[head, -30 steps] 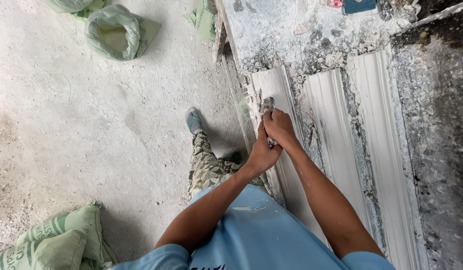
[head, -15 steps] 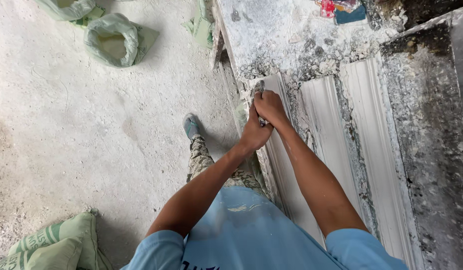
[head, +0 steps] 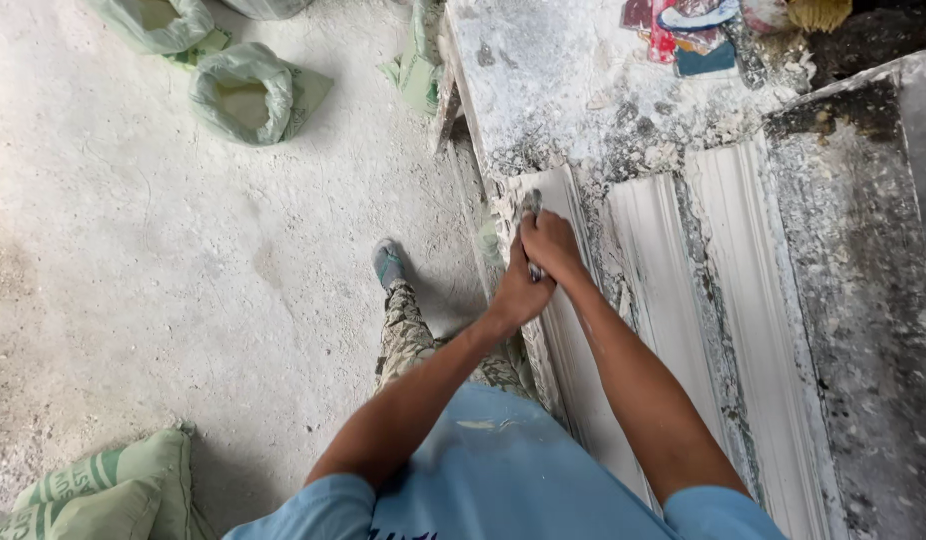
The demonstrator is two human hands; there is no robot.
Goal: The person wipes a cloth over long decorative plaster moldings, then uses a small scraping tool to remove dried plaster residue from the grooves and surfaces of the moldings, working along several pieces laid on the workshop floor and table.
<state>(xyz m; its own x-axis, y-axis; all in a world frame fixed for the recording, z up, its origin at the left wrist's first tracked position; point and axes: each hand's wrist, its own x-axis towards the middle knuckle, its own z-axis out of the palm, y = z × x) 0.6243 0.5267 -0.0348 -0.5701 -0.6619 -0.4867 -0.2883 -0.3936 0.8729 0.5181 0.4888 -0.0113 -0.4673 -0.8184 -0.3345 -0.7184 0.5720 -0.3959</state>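
Nearest, a green sack (head: 103, 490) lies on the floor (head: 183, 300). Both hands, left hand (head: 518, 293) and right hand (head: 551, 243), have fingers wrapped around a small metal tool (head: 531, 205) pressed on the white plaster moulding (head: 573, 330) on the worktop (head: 583, 90). Beyond, open green sacks (head: 248, 95) and colourful packets (head: 688, 30).

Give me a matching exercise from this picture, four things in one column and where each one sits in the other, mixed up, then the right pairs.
Things:
1. tool
2. open sack
3. shoe
4. stacked sacks

Places:
A. bottom left corner of the floor
B. gripped by left hand and right hand on the white moulding
C. floor, upper left
D. floor beside the bench edge

Pairs: 1-B, 2-C, 3-D, 4-A
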